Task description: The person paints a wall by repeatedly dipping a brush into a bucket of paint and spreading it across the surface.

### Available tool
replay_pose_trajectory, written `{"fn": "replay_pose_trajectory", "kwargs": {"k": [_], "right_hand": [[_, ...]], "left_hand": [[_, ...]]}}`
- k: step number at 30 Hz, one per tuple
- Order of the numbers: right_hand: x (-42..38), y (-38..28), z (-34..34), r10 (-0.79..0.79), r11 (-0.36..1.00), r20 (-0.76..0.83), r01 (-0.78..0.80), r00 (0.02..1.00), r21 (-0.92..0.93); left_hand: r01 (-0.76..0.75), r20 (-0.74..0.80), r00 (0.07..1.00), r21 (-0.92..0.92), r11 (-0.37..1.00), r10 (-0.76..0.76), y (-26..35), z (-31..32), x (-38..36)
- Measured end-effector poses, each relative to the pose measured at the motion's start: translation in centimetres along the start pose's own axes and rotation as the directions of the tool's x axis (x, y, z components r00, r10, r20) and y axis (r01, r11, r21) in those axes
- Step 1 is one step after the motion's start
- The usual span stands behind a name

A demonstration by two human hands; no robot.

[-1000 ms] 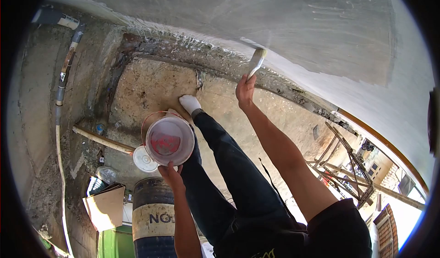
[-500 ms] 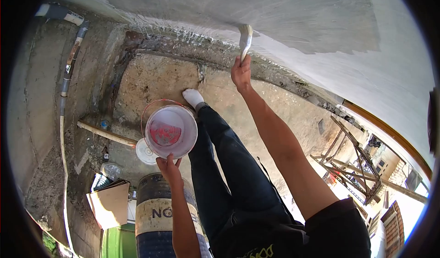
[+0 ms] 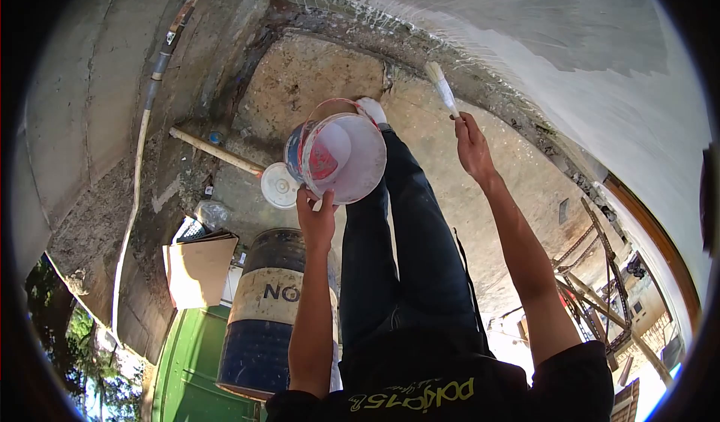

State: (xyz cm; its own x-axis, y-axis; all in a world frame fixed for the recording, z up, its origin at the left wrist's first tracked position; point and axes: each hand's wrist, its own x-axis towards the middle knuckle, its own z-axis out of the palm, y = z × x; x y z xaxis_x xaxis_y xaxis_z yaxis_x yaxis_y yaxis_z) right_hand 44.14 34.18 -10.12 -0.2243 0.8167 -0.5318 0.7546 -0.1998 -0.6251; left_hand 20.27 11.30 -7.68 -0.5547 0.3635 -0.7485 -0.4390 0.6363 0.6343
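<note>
My left hand (image 3: 316, 213) grips the near rim of a paint bucket (image 3: 367, 163), fingers wrapped over its edge. The bucket is tilted so its inside shows, with pale liquid and a reddish patch at the bottom; its thin red handle loops at the far side. My right hand (image 3: 472, 141) is closed round the handle of a paintbrush (image 3: 441, 86), whose pale bristles point up and away. The brush is apart from both the bucket and the grey-coated wall (image 3: 570, 28).
A white lid (image 3: 279, 186) lies beside a wooden pole (image 3: 217, 151). At the lower left stand a blue and cream drum (image 3: 259, 332) and a cardboard piece (image 3: 199, 268). A metal frame (image 3: 600, 272) is at right. A pipe (image 3: 139, 175) runs along the left wall.
The brush has come off the wall and moved right and nearer. The bucket is now more tilted, its side showing. The whole view has shifted, with the floor higher in the frame.
</note>
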Motion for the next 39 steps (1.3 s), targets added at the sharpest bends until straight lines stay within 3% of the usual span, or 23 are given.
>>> {"fn": "replay_pose_trajectory", "kwargs": {"k": [4, 8, 14, 20, 26, 29, 33, 39], "right_hand": [[-3.5, -5.0, 1.4, -0.352, 0.928, 0.23, 0.37, 0.907, -0.04], [-4.4, -7.1, 3.3, -0.358, 0.886, 0.302, 0.423, 0.883, -0.187], [-3.4, -7.6, 4.5, -0.395, 0.88, 0.344, 0.459, 0.852, -0.126], [-2.8, -6.7, 5.3, -0.391, 0.862, 0.443, 0.49, 0.807, -0.131], [-1.9, -7.0, 3.9, -0.39, 0.894, 0.574, 0.446, 0.72, 0.048], [-2.2, -6.7, 4.3, -0.249, 0.925, 0.625, 0.373, 0.74, -0.074], [-2.5, -5.4, 6.9, -0.205, 0.894, 0.63, 0.405, 0.749, -0.191], [-3.2, -5.6, 11.6, -0.025, 0.839, 0.654, 0.371, 0.756, -0.398]], "left_hand": [[-0.104, 0.006, 0.995, 0.13, 0.986, 0.104, 0.1, -0.1, 0.2], [-0.065, 0.001, 0.998, 0.104, 0.992, 0.065, 1.3, 0.2, -0.2], [0.032, -0.026, 0.999, 0.108, 0.994, -0.029, 1.2, -0.4, -0.1], [0.035, -0.075, 0.997, 0.14, 0.99, -0.024, 0.6, -1.1, -0.3], [0.067, -0.081, 0.995, 0.11, 0.992, -0.059, 0.0, -1.5, -0.4], [0.051, -0.071, 0.997, 0.172, 0.984, -0.039, -0.3, -1.4, -0.2], [-0.022, -0.084, 0.995, 0.39, 0.92, 0.06, 1.0, -0.4, -0.6], [-0.059, -0.026, 0.996, 0.474, 0.879, 0.08, 1.8, 0.2, -0.4]]}}
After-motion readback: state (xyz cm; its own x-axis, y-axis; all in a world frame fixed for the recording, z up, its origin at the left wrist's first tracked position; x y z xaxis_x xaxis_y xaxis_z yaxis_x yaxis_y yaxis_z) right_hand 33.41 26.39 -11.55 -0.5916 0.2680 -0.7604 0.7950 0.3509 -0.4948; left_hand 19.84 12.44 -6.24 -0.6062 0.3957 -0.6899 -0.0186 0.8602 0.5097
